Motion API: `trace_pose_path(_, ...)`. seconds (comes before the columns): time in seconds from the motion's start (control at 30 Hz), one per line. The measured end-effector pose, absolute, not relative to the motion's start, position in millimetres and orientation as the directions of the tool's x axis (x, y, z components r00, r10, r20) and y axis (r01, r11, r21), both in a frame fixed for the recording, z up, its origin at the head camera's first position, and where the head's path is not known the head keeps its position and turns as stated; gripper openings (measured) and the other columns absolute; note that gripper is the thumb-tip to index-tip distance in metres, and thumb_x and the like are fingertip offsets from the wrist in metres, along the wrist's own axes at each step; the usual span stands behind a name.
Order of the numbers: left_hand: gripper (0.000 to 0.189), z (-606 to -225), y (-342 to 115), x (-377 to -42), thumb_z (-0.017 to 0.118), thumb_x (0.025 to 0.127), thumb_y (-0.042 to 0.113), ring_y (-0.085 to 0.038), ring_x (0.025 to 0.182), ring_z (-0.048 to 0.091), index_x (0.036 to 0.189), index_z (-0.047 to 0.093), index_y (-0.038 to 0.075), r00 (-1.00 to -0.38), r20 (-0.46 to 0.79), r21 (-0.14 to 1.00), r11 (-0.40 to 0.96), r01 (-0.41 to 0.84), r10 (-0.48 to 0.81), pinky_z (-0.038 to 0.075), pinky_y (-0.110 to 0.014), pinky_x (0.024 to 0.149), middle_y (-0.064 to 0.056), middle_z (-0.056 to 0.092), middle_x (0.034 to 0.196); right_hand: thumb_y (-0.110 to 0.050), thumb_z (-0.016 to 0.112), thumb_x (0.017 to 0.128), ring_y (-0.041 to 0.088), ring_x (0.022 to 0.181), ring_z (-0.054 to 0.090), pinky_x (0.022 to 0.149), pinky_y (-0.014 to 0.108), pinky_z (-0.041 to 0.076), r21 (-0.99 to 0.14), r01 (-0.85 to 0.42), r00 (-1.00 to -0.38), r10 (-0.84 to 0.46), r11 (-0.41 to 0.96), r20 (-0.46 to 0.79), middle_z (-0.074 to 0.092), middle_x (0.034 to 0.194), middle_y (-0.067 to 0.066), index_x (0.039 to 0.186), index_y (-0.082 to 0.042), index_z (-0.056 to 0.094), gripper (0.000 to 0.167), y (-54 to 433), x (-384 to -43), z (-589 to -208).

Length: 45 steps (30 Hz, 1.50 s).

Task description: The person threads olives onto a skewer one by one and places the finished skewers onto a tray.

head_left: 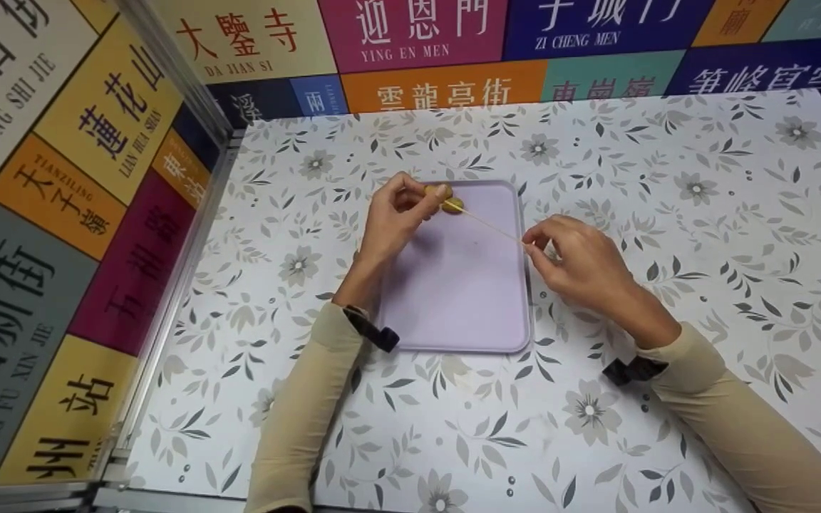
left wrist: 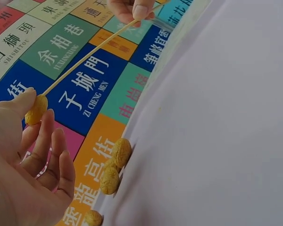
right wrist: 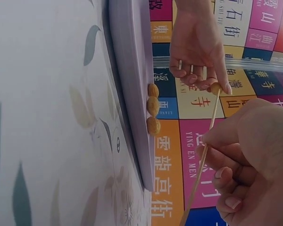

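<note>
My left hand (head_left: 398,217) pinches a small, wrinkled, yellow-brown oval fruit (left wrist: 36,110) between thumb and fingers, above the far part of a lilac tray (head_left: 457,285). A thin wooden skewer (head_left: 487,224) runs from that fruit to my right hand (head_left: 581,262), which pinches it with thumb and fingertips just off the tray's right edge. The skewer's tip meets the fruit; how deep it goes is hidden. In the left wrist view, more such fruits (left wrist: 121,151) lie on the tray near its far edge, partly hidden by my left hand in the head view.
The tray lies on a table (head_left: 596,342) with a floral-patterned cover. Colourful panels with lettering (head_left: 417,32) stand along the back, and more lettered panels (head_left: 107,135) line the left side. Each wrist wears a black strap (head_left: 635,371).
</note>
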<state>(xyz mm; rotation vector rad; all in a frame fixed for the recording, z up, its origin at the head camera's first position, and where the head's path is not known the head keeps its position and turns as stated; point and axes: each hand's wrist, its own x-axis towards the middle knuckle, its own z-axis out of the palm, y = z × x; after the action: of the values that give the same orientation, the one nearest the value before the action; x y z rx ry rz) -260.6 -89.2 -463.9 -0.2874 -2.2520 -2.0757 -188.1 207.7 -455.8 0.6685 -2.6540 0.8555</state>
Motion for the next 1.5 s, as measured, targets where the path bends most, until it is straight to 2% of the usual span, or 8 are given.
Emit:
trace_pose_path(0.23, 0.029, -464.1, -86.3, -257.8, 0.086, 0.096, 0.034, -0.018, 0.079, 0.069, 0.095, 0.065, 0.013, -0.977, 0.204, 0.972, 0.106, 0.21, 0.063, 0.05, -0.024, 0.067, -0.001, 0.079, 0.089, -0.009, 0.077, 0.097, 0.026, 0.075, 0.064, 0.066, 0.035, 0.046, -0.477, -0.509, -0.853, -0.347, 0.717, 0.389, 0.074, 0.088, 0.004, 0.103, -0.008, 0.079, 0.006, 206.4, -186.9, -456.2)
trace_pose_path(0.5, 0.031, -459.5, -83.8, -256.4, 0.081, 0.099, 0.04, -0.036, 0.086, 0.071, 0.093, 0.066, 0.014, -0.975, 0.213, 0.965, 0.143, 0.22, 0.064, 0.051, -0.027, 0.068, -0.008, 0.079, 0.09, -0.01, 0.077, 0.099, 0.026, 0.073, 0.062, 0.066, 0.034, 0.045, -0.487, -0.515, -0.851, -0.354, 0.705, 0.388, 0.076, 0.09, 0.005, 0.105, -0.008, 0.079, 0.007, 204.9, -187.5, -459.5)
trace_pose_path(0.63, 0.027, -455.5, -85.6, -258.9, 0.067, 0.109, 0.038, -0.042, 0.093, 0.072, 0.105, 0.071, 0.012, -0.966, 0.229, 0.966, 0.093, 0.24, 0.117, 0.06, -0.041, 0.081, -0.016, 0.08, 0.101, -0.011, 0.076, 0.1, 0.021, 0.071, 0.059, 0.065, 0.029, 0.042, -0.502, -0.53, -0.84, -0.342, 0.683, 0.422, 0.076, 0.092, 0.004, 0.107, -0.008, 0.08, 0.008, 204.3, -188.5, -460.4)
trace_pose_path(0.77, 0.026, -454.8, -89.7, -261.5, 0.062, 0.113, 0.029, -0.039, 0.092, 0.074, 0.121, 0.073, 0.007, -0.962, 0.221, 0.975, -0.034, 0.218, 0.162, 0.061, -0.053, 0.09, -0.022, 0.079, 0.107, -0.01, 0.076, 0.101, 0.015, 0.071, 0.058, 0.065, 0.025, 0.041, -0.515, -0.537, -0.834, -0.329, 0.668, 0.442, 0.077, 0.093, 0.003, 0.108, -0.008, 0.08, 0.009, 204.6, -188.5, -461.1)
trace_pose_path(0.87, 0.024, -455.5, -93.3, -261.7, 0.066, 0.11, 0.024, -0.029, 0.089, 0.075, 0.127, 0.073, 0.008, -0.959, 0.215, 0.975, -0.089, 0.202, 0.184, 0.062, -0.048, 0.091, -0.023, 0.079, 0.108, -0.011, 0.076, 0.101, 0.013, 0.071, 0.056, 0.065, 0.024, 0.04, -0.52, -0.539, -0.833, -0.328, 0.662, 0.446, 0.077, 0.093, 0.003, 0.108, -0.008, 0.08, 0.009, 204.8, -188.1, -461.7)
trace_pose_path(1.03, 0.021, -455.8, -95.8, -261.6, 0.072, 0.106, 0.016, -0.021, 0.088, 0.075, 0.124, 0.074, 0.006, -0.951, 0.24, 0.967, -0.133, 0.217, 0.194, 0.064, -0.036, 0.086, -0.026, 0.078, 0.111, -0.011, 0.077, 0.101, 0.013, 0.071, 0.055, 0.066, 0.023, 0.039, -0.534, -0.543, -0.832, -0.324, 0.648, 0.451, 0.076, 0.092, 0.004, 0.108, -0.007, 0.08, 0.008, 204.1, -188.3, -461.7)
trace_pose_path(1.3, 0.019, -452.3, -94.2, -259.2, 0.079, 0.102, 0.017, -0.02, 0.095, 0.076, 0.118, 0.08, 0.007, -0.958, 0.257, 0.964, -0.098, 0.245, 0.13, 0.064, -0.037, 0.084, -0.013, 0.082, 0.11, -0.005, 0.077, 0.1, 0.013, 0.072, 0.052, 0.066, 0.019, 0.036, -0.576, -0.544, -0.833, -0.312, 0.611, 0.456, 0.074, 0.09, 0.006, 0.107, -0.006, 0.08, 0.008, 204.2, -190.5, -461.7)
trace_pose_path(1.5, 0.023, -453.8, -90.9, -257.9, 0.081, 0.1, 0.019, -0.028, 0.098, 0.077, 0.119, 0.08, 0.006, -0.958, 0.256, 0.966, -0.061, 0.25, 0.129, 0.064, -0.048, 0.09, -0.008, 0.083, 0.109, -0.003, 0.077, 0.098, 0.012, 0.072, 0.051, 0.066, 0.018, 0.036, -0.584, -0.537, -0.839, -0.314, 0.609, 0.445, 0.073, 0.089, 0.006, 0.106, -0.005, 0.08, 0.008, 204.6, -191.9, -464.0)
